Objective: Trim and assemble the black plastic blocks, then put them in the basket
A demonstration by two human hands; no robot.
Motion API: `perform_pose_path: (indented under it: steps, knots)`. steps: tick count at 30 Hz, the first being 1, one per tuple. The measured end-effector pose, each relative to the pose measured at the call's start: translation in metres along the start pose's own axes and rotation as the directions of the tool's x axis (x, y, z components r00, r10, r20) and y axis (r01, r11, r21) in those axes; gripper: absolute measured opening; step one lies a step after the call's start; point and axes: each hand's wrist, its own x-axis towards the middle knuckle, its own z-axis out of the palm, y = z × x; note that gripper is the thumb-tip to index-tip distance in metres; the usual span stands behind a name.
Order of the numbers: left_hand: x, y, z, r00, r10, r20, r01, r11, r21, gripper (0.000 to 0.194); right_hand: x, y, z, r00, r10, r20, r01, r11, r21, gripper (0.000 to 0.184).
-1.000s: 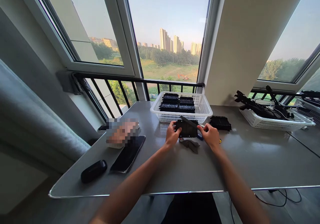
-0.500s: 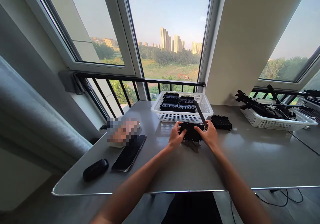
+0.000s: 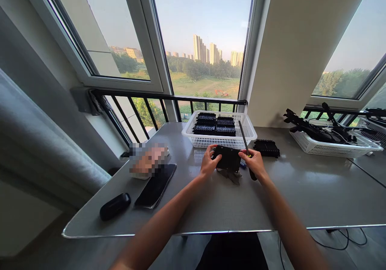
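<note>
My left hand (image 3: 209, 161) is closed on the left side of a flat black rectangular plastic part (image 3: 228, 158), tilted up above the table. In my right hand (image 3: 253, 161) is a long, flat, dark file (image 3: 243, 135). Its blade points up and its dark handle (image 3: 252, 174) sticks out below the palm, with a bit of yellow where they meet. My right fingertips are at the part's right edge; whether they press on it I cannot tell. Under the part lies a crumpled grey-brown cloth-like scrap (image 3: 231, 176), and a small blue object (image 3: 243, 165) shows beside it.
Behind my hands, a white basket (image 3: 220, 142) holds several black ribbed parts. Another ribbed part (image 3: 267, 148) lies right of it. Farther right, a white basket (image 3: 325, 147) holds black pieces and cables. On the left are a phone (image 3: 155, 185), a black case (image 3: 115, 206) and a blurred-out item (image 3: 149, 161).
My right hand has shifted slightly right and down and turned the file, so its blade looks narrower and its handle shows. The black part has moved a little left with my left hand.
</note>
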Motion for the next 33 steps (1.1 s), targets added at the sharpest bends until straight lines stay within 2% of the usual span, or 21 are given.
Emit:
perform_pose_path:
  steps: [3,6,10,14,17,21,27,33]
  knots:
    - [-0.002,0.003,0.000,0.998,0.065,-0.008,-0.063,0.986,0.157,0.041,-0.002,-0.002,0.003,0.998,0.048,0.033,-0.052,0.992,0.115,0.047]
    - [-0.002,0.005,-0.001,0.995,0.097,-0.016,-0.092,0.973,0.214,0.037,-0.006,-0.006,0.008,0.994,0.077,0.075,-0.091,0.976,0.196,0.046]
    - [0.003,-0.004,0.000,0.993,0.112,-0.028,-0.110,0.992,0.068,0.035,-0.007,-0.007,0.011,0.990,0.094,0.109,-0.119,0.960,0.252,0.046]
    - [0.014,-0.020,0.002,0.985,0.057,-0.163,-0.083,0.984,-0.159,0.033,-0.009,-0.007,0.011,0.982,0.113,0.148,-0.141,0.971,0.193,0.048]
    - [0.018,-0.027,0.004,0.981,0.010,-0.194,-0.052,0.976,-0.213,0.033,-0.010,-0.007,0.013,0.978,0.102,0.180,-0.130,0.980,0.150,0.046]
    - [0.012,-0.021,0.004,0.992,-0.012,-0.122,-0.012,0.981,-0.194,0.036,-0.010,-0.005,0.015,0.981,0.071,0.181,-0.114,0.963,0.242,0.046]
    - [0.004,-0.001,0.003,1.000,-0.003,0.027,0.006,0.994,-0.109,0.048,-0.006,-0.001,0.016,0.995,0.098,0.030,-0.103,0.936,0.337,0.048]
    - [0.003,0.006,-0.001,0.973,-0.161,0.163,0.177,0.981,-0.085,0.047,-0.007,-0.004,0.016,0.997,0.076,0.034,-0.083,0.952,0.293,0.049]
